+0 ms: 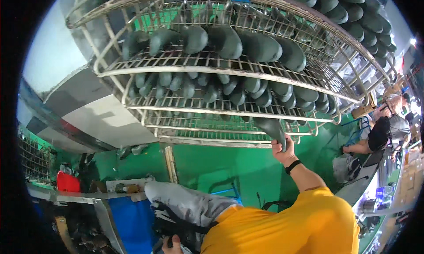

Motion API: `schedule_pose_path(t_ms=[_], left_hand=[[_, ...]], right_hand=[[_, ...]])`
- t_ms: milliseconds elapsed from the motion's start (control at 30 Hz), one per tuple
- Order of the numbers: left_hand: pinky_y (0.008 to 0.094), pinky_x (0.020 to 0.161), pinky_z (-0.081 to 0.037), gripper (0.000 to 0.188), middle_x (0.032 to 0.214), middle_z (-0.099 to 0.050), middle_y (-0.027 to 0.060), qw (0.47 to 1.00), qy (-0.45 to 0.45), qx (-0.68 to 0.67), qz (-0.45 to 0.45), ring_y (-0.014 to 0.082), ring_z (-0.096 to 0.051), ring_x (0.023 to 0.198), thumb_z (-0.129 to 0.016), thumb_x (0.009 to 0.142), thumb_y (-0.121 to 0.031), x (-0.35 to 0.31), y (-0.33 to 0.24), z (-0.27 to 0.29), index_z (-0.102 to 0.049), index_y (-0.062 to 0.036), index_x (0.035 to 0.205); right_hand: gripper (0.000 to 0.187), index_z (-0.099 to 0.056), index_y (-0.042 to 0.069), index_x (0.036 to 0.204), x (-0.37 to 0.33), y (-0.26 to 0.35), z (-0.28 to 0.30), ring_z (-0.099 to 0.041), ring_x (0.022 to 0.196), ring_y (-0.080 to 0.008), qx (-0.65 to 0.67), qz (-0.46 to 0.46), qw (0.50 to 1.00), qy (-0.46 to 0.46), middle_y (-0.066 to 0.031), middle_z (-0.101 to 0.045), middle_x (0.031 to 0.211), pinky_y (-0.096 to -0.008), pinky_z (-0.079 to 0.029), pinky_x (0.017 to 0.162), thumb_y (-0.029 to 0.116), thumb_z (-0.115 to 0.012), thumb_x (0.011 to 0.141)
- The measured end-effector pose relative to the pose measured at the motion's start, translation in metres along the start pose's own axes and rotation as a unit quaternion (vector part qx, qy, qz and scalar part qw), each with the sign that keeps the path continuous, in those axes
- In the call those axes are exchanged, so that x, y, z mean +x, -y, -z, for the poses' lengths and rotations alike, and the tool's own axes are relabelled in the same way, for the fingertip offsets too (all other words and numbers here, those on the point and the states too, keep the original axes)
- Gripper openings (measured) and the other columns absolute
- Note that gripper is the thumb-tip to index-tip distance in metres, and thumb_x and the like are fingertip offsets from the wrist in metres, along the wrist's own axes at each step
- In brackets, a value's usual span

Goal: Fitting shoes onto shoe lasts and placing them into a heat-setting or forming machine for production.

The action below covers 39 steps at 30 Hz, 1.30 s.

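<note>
At the lower edge of a wire rack (229, 141), my right hand (282, 150) is closed round the narrow end of a smooth, dark grey-green shoe last (268, 127). This last lies slantwise, its wide end by the rack's lower tiers. Several more lasts (224, 41) stand in a row on the upper shelf, and others (238, 95) crowd the shelf beneath. My left hand (173, 246) is low at the bottom edge, beside my grey-trousered leg. Its fingers are curled against something dark that I cannot make out, and part of the hand is cut off.
More lasts (353, 15) are heaped at the upper right. A blue-fronted bench (132, 223) stands at lower left, near a red container (68, 182). Another person (384, 132) sits at the right, beside a long worktable. The floor (221, 163) is green.
</note>
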<state>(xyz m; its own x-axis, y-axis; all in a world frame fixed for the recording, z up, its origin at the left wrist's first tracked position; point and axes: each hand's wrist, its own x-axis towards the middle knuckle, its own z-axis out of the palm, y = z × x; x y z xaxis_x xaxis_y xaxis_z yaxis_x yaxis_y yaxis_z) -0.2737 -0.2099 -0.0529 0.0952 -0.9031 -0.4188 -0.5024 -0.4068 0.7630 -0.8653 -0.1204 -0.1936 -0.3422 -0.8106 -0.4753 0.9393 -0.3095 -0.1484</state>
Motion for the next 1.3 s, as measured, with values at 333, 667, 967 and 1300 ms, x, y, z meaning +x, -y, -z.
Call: schedule_pose_path(t_ms=[333, 667, 967, 1300], left_hand=[[0.046, 0.088, -0.051, 0.054, 0.106, -0.071, 0.028, 0.96, 0.033, 0.195, -0.198, 0.0463, -0.066, 0.096, -0.074, 0.091, -0.043, 0.019, 0.047, -0.011, -0.07, 0.0059, 0.114], [0.035, 0.087, -0.048, 0.034, 0.094, -0.066, 0.0101, 0.873, -0.281, -0.397, 0.038, 0.0236, -0.061, 0.086, -0.07, 0.065, -0.017, -0.113, 0.071, 0.074, -0.063, 0.0017, 0.093], [0.0388, 0.096, -0.051, 0.033, 0.123, -0.07, 0.0213, 0.836, -0.503, 0.096, 0.197, 0.0323, -0.068, 0.107, -0.074, 0.075, -0.018, -0.294, 0.165, 0.247, -0.067, 0.0071, 0.094], [0.0472, 0.078, -0.056, 0.048, 0.089, -0.075, 0.0181, 0.768, -0.312, 0.326, 0.455, 0.0381, -0.072, 0.086, -0.073, 0.081, -0.05, -0.235, 0.13, 0.335, -0.076, -0.0054, 0.098]], right_hand=[[0.018, -0.064, 0.013, 0.097, 0.13, 0.107, 0.01, -0.054, 0.06, -0.0135, 0.009, 0.094, 0.991, -0.097, -0.0033, -0.059, 0.074, -0.0274, -0.042, 0.046, 0.03, -0.059, 0.096], [0.014, -0.061, 0.011, 0.092, 0.179, 0.031, 0.055, -0.06, 0.077, -0.0197, -0.824, 0.254, 0.506, -0.03, -0.0075, -0.063, 0.087, -0.0304, -0.052, 0.07, 0.022, -0.056, 0.098], [0.013, -0.063, 0.011, 0.108, 0.129, -0.348, -0.086, -0.052, 0.06, -0.0096, -0.646, -0.277, 0.711, 0.007, 0.0017, -0.054, 0.074, -0.0263, -0.043, 0.05, 0.021, -0.059, 0.102], [0.046, -0.053, 0.0, 0.144, 0.036, -0.462, -0.204, -0.063, 0.099, -0.0232, -0.861, -0.243, 0.402, 0.196, -0.0109, -0.065, 0.112, -0.0372, -0.051, 0.089, 0.026, -0.053, 0.107]])
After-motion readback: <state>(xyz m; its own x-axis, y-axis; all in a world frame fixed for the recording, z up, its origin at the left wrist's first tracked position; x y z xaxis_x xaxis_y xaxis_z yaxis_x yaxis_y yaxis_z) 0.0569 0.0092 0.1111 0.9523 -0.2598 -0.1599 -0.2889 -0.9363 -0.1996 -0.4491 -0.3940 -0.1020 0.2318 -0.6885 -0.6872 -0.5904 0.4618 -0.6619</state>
